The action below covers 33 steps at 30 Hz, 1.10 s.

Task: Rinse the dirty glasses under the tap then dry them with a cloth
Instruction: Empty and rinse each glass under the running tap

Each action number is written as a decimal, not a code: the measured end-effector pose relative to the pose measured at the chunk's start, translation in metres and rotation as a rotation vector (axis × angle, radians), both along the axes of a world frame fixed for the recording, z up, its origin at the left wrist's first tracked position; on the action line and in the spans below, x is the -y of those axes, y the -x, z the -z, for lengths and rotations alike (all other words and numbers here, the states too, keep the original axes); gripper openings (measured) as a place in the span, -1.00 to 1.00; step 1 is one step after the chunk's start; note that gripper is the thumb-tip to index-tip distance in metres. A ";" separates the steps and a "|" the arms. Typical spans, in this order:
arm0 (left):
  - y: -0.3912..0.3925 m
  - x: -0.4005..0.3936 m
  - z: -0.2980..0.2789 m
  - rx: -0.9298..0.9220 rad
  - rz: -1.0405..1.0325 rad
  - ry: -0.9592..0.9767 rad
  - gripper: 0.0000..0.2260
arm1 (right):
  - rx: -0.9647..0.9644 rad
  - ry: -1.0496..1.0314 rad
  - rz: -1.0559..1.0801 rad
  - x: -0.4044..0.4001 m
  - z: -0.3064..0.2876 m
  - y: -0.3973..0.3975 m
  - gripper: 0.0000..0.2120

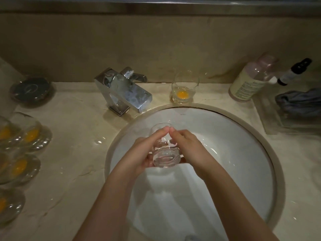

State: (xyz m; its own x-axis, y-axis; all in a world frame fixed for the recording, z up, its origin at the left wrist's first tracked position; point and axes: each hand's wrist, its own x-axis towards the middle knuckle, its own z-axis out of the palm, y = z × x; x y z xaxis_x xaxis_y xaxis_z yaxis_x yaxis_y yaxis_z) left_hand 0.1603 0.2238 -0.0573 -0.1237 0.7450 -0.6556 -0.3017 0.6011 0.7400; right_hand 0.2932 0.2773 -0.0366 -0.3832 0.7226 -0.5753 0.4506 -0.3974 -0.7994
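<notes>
Over sink (243, 153): both hands' fingers (180, 136) grip glass (165, 153); tap (125, 89) behind; dirty glasses (26, 136) left.

White sink (243, 153), chrome tap (125, 91), orange residue in clear glasses (185, 89).

no text can be read anywhere. the bottle (249, 80) at the right of the counter carries a pale label with lines of green print, too blurred to make out. the small dark dropper bottle (293, 72) beside it has a white label, also illegible.
</notes>
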 end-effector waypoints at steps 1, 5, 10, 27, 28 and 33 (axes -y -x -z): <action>-0.003 -0.002 -0.001 0.008 0.052 0.050 -0.37 | 0.034 0.048 0.015 -0.003 0.001 -0.004 -0.54; -0.016 -0.010 -0.006 0.030 0.162 0.134 -0.40 | 0.060 0.135 0.025 -0.011 0.008 -0.019 -0.37; -0.035 -0.022 -0.011 -0.037 0.101 0.034 -0.61 | -0.039 0.148 0.028 -0.021 0.009 -0.043 -0.46; -0.043 -0.089 0.003 -0.430 -0.420 -0.378 -0.58 | -0.188 -0.495 0.473 -0.087 0.006 -0.072 -0.35; -0.041 -0.093 0.006 -0.484 -0.408 -0.379 -0.51 | -0.165 -0.530 0.490 -0.092 0.007 -0.070 -0.34; -0.036 -0.115 0.013 -0.554 -0.309 -0.399 -0.20 | -0.097 -0.647 0.500 -0.111 0.012 -0.057 -0.33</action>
